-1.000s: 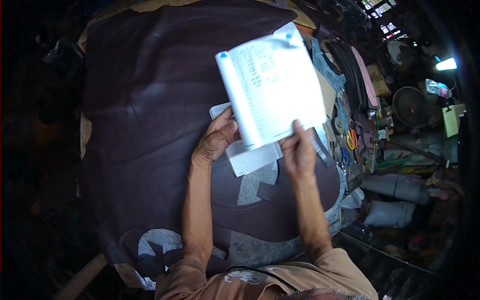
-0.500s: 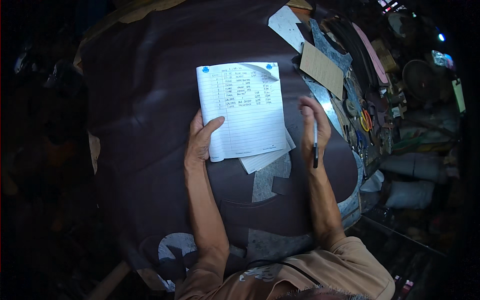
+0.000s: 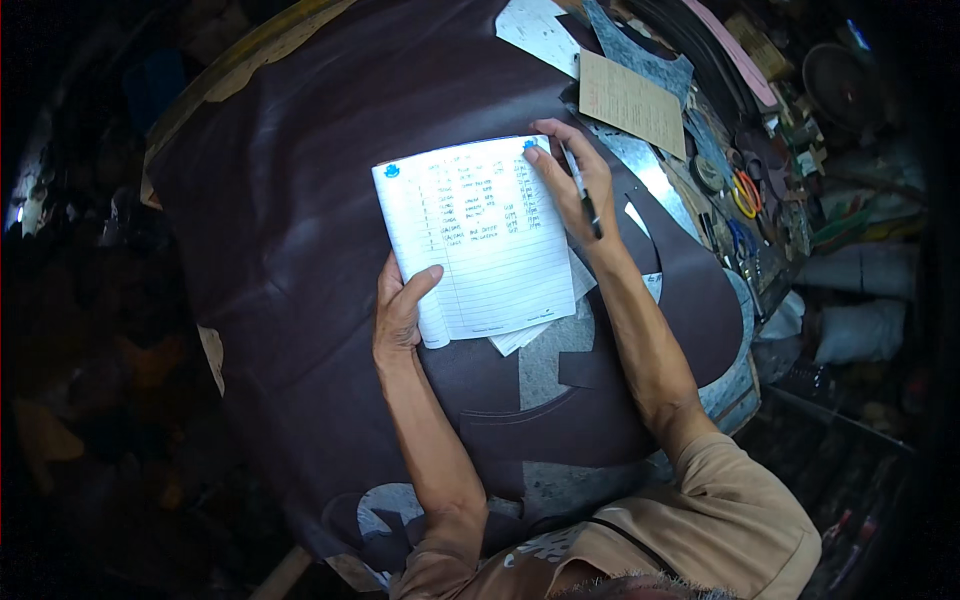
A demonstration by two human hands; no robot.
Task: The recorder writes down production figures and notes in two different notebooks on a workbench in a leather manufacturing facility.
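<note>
My left hand point(image 3: 402, 305) grips the left edge of an open lined notebook point(image 3: 495, 285), its thumb lying on the page. Handwritten rows fill the upper part of that page. At the notebook's upper right corner is my right hand point(image 3: 578, 190), thumb on the page and fingers behind the edge. A dark-tipped pen point(image 3: 593, 218) is held in this same hand, slanting down toward the wrist. Loose white paper point(image 3: 518, 340) pokes out below the notebook. Underneath lies a large dark brown sheet point(image 3: 290, 240) that looks like leather.
Beyond my right hand lie a brown card point(image 3: 630, 105) and a white sheet point(image 3: 540, 35). Scissors with orange-yellow handles point(image 3: 746, 195) and a roll of tape point(image 3: 706, 172) sit among tools on the right. Pale bags point(image 3: 855, 335) stand past the table's right edge.
My right hand, which was apart from the notebook on its right, has moved up and left onto its upper right corner. The curled page corner now lies flatter. My left hand keeps its hold.
</note>
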